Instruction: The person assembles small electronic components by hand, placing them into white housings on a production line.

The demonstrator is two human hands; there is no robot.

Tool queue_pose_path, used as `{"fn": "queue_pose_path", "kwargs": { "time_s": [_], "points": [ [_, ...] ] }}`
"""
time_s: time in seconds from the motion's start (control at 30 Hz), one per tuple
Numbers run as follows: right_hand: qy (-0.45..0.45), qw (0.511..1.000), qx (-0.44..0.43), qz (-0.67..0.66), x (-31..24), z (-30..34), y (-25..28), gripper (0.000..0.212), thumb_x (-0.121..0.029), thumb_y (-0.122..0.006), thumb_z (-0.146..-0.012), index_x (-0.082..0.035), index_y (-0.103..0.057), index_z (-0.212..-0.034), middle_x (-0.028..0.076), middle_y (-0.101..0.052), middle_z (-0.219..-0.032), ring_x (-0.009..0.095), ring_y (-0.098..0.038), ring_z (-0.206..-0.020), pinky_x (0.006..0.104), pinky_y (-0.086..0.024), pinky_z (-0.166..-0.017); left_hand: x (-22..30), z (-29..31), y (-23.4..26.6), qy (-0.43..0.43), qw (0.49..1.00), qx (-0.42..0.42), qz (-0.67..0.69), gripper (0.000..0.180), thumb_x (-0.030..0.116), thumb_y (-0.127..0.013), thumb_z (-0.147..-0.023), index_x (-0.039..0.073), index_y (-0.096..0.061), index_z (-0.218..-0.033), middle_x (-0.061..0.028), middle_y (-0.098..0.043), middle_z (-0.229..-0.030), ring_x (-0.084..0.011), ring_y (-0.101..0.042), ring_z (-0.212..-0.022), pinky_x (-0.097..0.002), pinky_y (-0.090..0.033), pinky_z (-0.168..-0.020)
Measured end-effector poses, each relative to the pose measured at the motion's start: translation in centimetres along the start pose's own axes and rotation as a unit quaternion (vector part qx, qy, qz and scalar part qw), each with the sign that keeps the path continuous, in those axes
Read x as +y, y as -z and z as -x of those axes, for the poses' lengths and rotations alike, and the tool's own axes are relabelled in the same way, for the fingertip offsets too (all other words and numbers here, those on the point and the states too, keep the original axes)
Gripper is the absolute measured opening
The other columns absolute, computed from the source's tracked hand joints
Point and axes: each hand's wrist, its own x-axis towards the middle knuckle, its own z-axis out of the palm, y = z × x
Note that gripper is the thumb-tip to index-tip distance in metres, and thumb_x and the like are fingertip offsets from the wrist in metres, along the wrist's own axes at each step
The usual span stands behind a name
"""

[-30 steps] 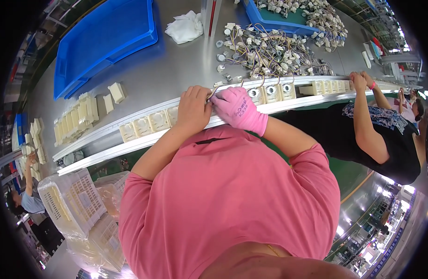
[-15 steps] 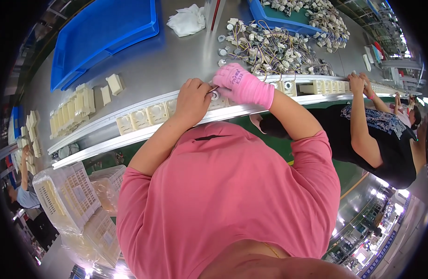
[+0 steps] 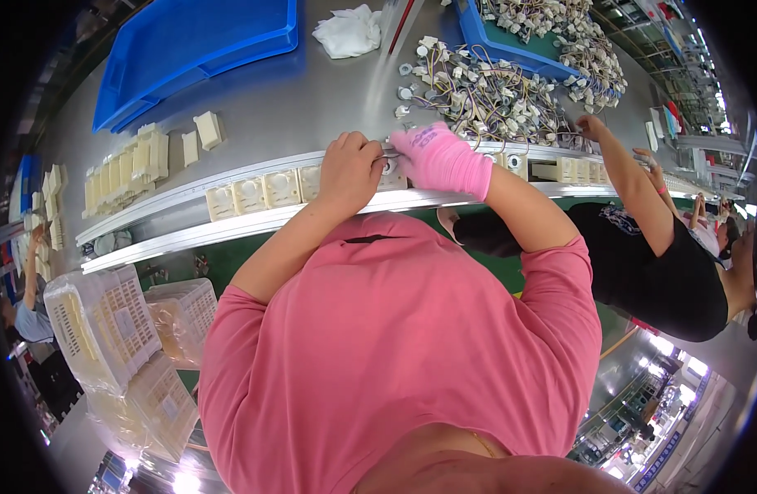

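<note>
My bare left hand (image 3: 351,171) is closed, fingertips pinched over a cream plastic housing in the metal rail. Right beside it, my right hand (image 3: 441,160) in a pink glove has its fingers bent together at the same spot. Between the two sets of fingertips shows a round, dark-centred part (image 3: 388,167) in the housing. Whatever small piece the fingers grip is mostly hidden. Left of my hands, several square cream housings (image 3: 248,198) stand in a row along the rail (image 3: 189,233).
Beyond the rail lie a heap of wired connectors (image 3: 498,99), a blue tray (image 3: 522,59), a larger blue tray (image 3: 197,66), a white cloth (image 3: 348,33) and stacked cream housings (image 3: 127,177). Plastic baskets (image 3: 107,329) stand lower left. A co-worker (image 3: 654,263) is at the right.
My hands stay together at the same housing, with small finger movements; the brownish wire seen between them is now mostly hidden. The co-worker's arm at the right now reaches toward the connector heap.
</note>
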Motion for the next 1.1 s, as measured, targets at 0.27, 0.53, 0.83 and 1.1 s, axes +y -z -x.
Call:
{"fn": "queue_pose_path", "kwargs": {
  "time_s": [0.27,0.53,0.83,1.1],
  "points": [
    [-0.028,0.996,0.083,0.027,-1.4,-0.4,-2.1,0.019,-0.020,-0.055,-0.073,-0.006,-0.048,-0.083,0.013,-0.056,-0.075,0.029,-0.058,-0.075,0.0402,-0.040,-0.069,-0.1,-0.2,-0.3,0.017,1.000,0.005,0.004,0.010,0.008,-0.062,-0.068,0.005,-0.059,-0.077,-0.0083,-0.051,-0.078,-0.0275,-0.049,-0.078,-0.0375,-0.040,-0.068],
    [0.074,0.981,0.057,0.171,-0.4,-0.9,-0.9,0.019,-0.019,-0.058,-0.069,-0.012,-0.049,-0.084,0.006,-0.055,-0.076,0.023,-0.055,-0.075,0.0387,-0.033,-0.077,0.7,-0.6,-0.5,0.082,0.997,0.000,-0.012,0.010,0.014,-0.058,-0.068,0.007,-0.059,-0.075,-0.0071,-0.051,-0.079,-0.0249,-0.049,-0.083,-0.0369,-0.037,-0.072],
    [0.043,0.986,0.030,0.160,-0.5,-0.7,-0.5,0.013,-0.023,-0.056,-0.074,-0.013,-0.051,-0.080,0.006,-0.055,-0.072,0.024,-0.055,-0.073,0.0376,-0.031,-0.079,0.8,-0.3,-0.6,0.071,0.997,-0.016,0.000,0.011,0.011,-0.054,-0.066,0.008,-0.059,-0.074,-0.0066,-0.051,-0.080,-0.0242,-0.048,-0.082,-0.0366,-0.034,-0.074],
    [0.041,0.970,0.123,-0.204,5.7,-1.9,-0.6,0.028,-0.034,-0.058,-0.073,-0.011,-0.057,-0.090,0.012,-0.058,-0.080,0.027,-0.058,-0.083,0.0400,-0.039,-0.081,0.6,-0.2,-0.4,0.030,0.999,0.003,-0.022,0.013,0.012,-0.054,-0.067,0.006,-0.055,-0.078,-0.0096,-0.049,-0.080,-0.0268,-0.048,-0.082,-0.0382,-0.035,-0.072]
  ]
}}
